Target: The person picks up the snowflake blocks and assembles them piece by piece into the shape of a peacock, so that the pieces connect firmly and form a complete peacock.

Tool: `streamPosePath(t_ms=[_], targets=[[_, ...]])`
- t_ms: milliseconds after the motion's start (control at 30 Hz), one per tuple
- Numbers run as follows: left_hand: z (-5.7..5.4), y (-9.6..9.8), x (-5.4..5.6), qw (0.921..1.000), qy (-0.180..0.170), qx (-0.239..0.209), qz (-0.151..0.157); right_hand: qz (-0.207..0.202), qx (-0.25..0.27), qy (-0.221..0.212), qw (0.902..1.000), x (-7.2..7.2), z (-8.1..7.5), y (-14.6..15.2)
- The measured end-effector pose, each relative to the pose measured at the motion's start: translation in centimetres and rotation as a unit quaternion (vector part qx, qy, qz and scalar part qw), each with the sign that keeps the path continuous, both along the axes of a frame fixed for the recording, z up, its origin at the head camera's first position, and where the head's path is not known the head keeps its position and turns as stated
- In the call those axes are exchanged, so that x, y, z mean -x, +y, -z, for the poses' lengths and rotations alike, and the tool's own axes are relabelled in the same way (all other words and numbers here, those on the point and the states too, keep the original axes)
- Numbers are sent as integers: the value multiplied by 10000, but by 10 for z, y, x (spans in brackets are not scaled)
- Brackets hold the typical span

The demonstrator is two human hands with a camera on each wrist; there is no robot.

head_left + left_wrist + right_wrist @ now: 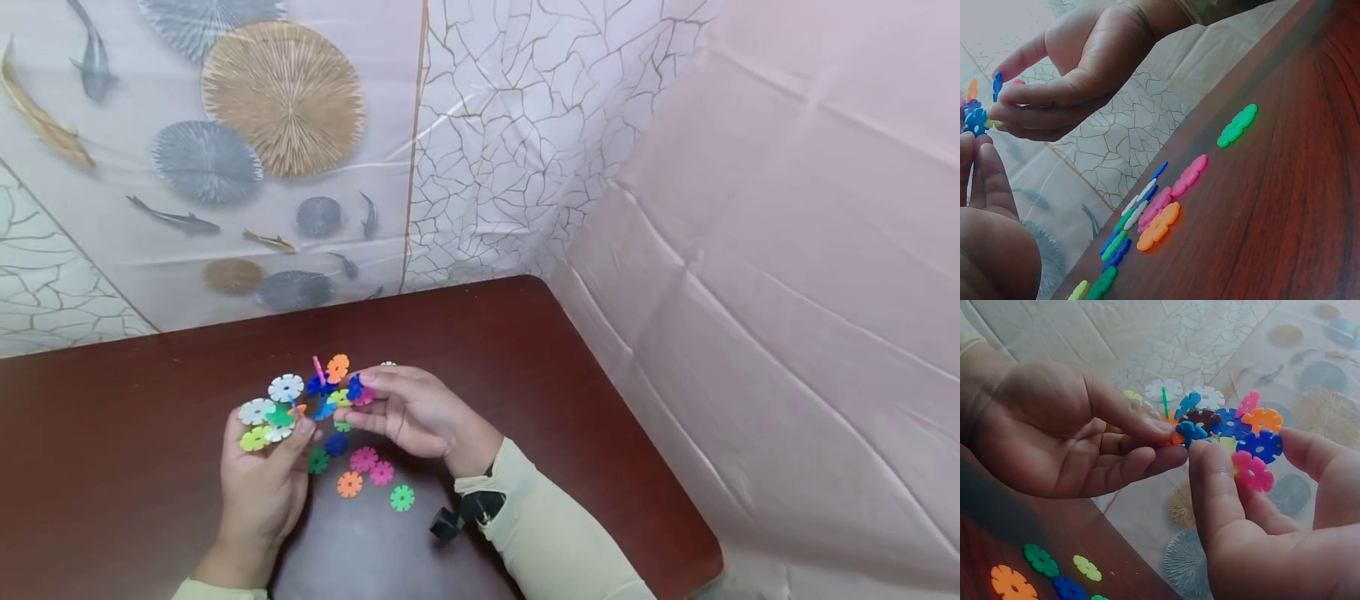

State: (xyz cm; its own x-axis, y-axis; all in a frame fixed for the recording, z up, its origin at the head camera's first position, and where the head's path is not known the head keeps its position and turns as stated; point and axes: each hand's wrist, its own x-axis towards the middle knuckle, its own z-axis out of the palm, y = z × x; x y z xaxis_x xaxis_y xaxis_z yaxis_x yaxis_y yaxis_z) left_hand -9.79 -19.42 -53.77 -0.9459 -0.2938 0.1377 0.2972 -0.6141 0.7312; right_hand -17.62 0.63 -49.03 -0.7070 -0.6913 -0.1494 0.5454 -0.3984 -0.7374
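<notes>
A cluster of joined notched plastic snowflake discs, white, green, yellow, orange, blue and pink, is held up over the table between both hands. My left hand [262, 475] grips its left part, where white discs [286, 387] stand out; in the right wrist view the thumb and fingers pinch at an orange disc [1171, 432]. My right hand [423, 417] holds the other end, one fingertip at the edge of a dark blue disc [1260, 447] and other fingers below the cluster. A pink disc [1252, 472] hangs beside that blue one. A brown disc [1200, 422] sits mid-cluster.
Loose discs lie flat on the dark red-brown table [600, 483] below the hands, among them orange [349, 484], pink [382, 473] and green [402, 498] ones. A patterned cloth [480, 150] hangs behind the table; a pink cloth [787, 292] hangs on the right.
</notes>
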Motion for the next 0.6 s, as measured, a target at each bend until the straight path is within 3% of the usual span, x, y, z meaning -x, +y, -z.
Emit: streamPosePath(t_ms=[167, 300, 400, 467, 533, 600], targets=[[2, -6, -4, 9997, -169, 156, 56, 235, 29, -53, 9997, -2, 4, -9], [3, -7, -8, 9996, -263, 27, -26, 148, -259, -148, 9994, -1, 6, -11], [-2, 3, 4, 9995, -293, 117, -53, 536, -822, 195, 9950, 4, -2, 2], [-9, 17, 17, 9990, -273, 340, 102, 1055, -1379, 683, 9824, 8, -14, 20], [-15, 29, 28, 9965, -231, 741, 319, 1530, -2008, 1219, 9599, 10, -25, 37], [-19, 37, 32, 9925, -242, 1112, 451, 1744, -2519, 1657, 9374, 9, -34, 50]])
